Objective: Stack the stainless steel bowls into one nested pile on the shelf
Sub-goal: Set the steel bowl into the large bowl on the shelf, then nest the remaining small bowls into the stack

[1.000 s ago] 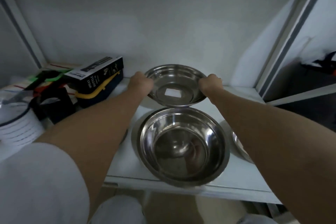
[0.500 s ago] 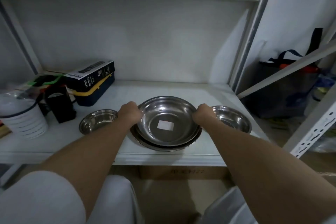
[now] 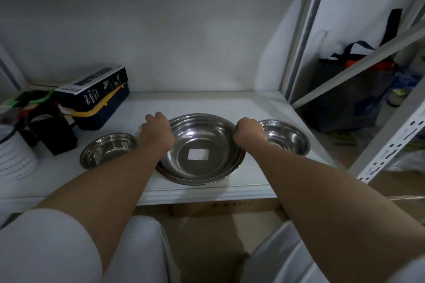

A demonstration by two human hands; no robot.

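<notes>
While the left hand (image 3: 158, 131) and right hand (image 3: 248, 132) clasp its opposite rims with curled fingers, the labelled bowl (image 3: 199, 145) sits nested in the larger bowl (image 3: 165, 171) at the shelf's (image 3: 207, 193) front edge

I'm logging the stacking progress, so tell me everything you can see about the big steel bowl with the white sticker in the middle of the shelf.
The wide, shallow stainless steel bowl with the white rectangular sticker sits upright, nested in a slightly larger steel bowl whose rim shows beneath it, near the front edge of the white shelf. Its polished inside reflects light, and the sticker lies flat on its bottom. The left hand is at its left rim and the right hand at its right rim.
</notes>
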